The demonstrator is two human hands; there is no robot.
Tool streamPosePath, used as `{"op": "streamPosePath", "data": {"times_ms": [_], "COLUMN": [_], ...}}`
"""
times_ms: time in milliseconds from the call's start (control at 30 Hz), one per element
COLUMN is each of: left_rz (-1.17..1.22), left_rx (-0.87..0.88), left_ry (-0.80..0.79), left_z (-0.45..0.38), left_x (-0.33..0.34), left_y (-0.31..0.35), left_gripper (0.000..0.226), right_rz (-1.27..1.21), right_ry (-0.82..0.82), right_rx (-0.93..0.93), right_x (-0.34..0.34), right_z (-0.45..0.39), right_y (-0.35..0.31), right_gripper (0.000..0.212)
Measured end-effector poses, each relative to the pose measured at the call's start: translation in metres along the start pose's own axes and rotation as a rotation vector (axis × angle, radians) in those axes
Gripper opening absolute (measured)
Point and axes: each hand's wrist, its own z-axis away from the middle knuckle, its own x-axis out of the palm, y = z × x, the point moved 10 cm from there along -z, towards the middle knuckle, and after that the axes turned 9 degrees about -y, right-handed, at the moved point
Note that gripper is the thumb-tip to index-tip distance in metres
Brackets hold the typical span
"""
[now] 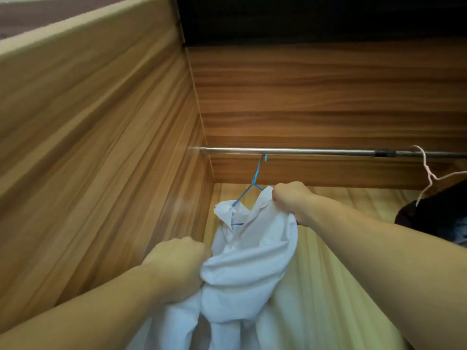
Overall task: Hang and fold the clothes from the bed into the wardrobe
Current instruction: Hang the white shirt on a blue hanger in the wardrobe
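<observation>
White shirt fabric (242, 269) fills the near foreground, bunched and creased, and is held by both hands inside the wardrobe (96, 137). The lower front of the shirt is gripped by the left hand (177, 266), whose fingers are curled tightly into a gathered fold of cloth. Farther up, the shirt's shoulder next to the collar is pinched by the right hand (293, 198), the fingers closed on the fabric there. The collar is seen draped over a blue wire hanger (249, 188), the shirt being only partly settled on it, with one arm of the wire bare. The hanger's hook is caught over the metal rail (303, 151), near the rail's left end. To the right, a pale pink hanger (429, 176) is hooked on the same rail, well apart from the blue one, with a dark garment (439, 213) carried on it. Wood-grain panels are seen behind and to the left.
</observation>
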Motion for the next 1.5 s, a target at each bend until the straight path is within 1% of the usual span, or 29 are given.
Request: {"op": "streamPosePath", "data": {"times_ms": [67,100,200,333,533,633,767,933,1067,1300,1500], "left_rz": [0.088,0.117,0.224,0.275,0.299,0.379,0.503,0.518,0.494,0.478,0.503], "left_rx": [0.014,0.036,0.029,0.042,0.055,0.061,0.066,0.066,0.069,0.108,0.165], "left_ry": [0.024,0.030,0.048,0.111,0.159,0.178,0.185,0.189,0.183,0.196,0.177], "left_z": [-0.005,-0.009,-0.017,-0.026,-0.034,-0.038,-0.043,-0.043,-0.039,-0.036,-0.043], "left_x": [-0.010,-0.010,-0.012,-0.021,-0.028,-0.030,-0.030,-0.030,-0.030,-0.032,-0.038], "left_y": [0.005,0.009,0.008,0.008,0.013,0.012,0.010,0.010,0.013,0.024,0.023], "left_gripper": [0.022,0.023,0.021,0.008,0.009,0.013,0.017,0.018,0.019,0.021,0.019], "right_rz": [0.016,0.037,0.081,0.124,0.280,0.409,0.488,0.368,0.289,0.295,0.326], "right_ry": [0.007,0.009,-0.001,-0.003,0.056,0.118,0.148,0.223,0.254,0.237,0.142], "right_rx": [-0.007,-0.003,-0.011,-0.025,-0.015,-0.030,-0.049,-0.047,-0.089,-0.125,-0.104], "right_x": [0.005,0.008,0.014,0.017,0.001,-0.005,-0.006,-0.021,-0.024,-0.016,-0.006], "right_z": [-0.005,-0.009,-0.018,-0.027,-0.036,-0.044,-0.053,-0.056,-0.059,-0.049,-0.037], "right_y": [-0.001,0.000,-0.008,-0.022,-0.043,-0.058,-0.073,-0.069,-0.068,-0.061,-0.050], "right_gripper": [0.015,0.015,0.012,0.013,0.011,0.009,0.010,0.019,0.019,0.007,0.008]}}
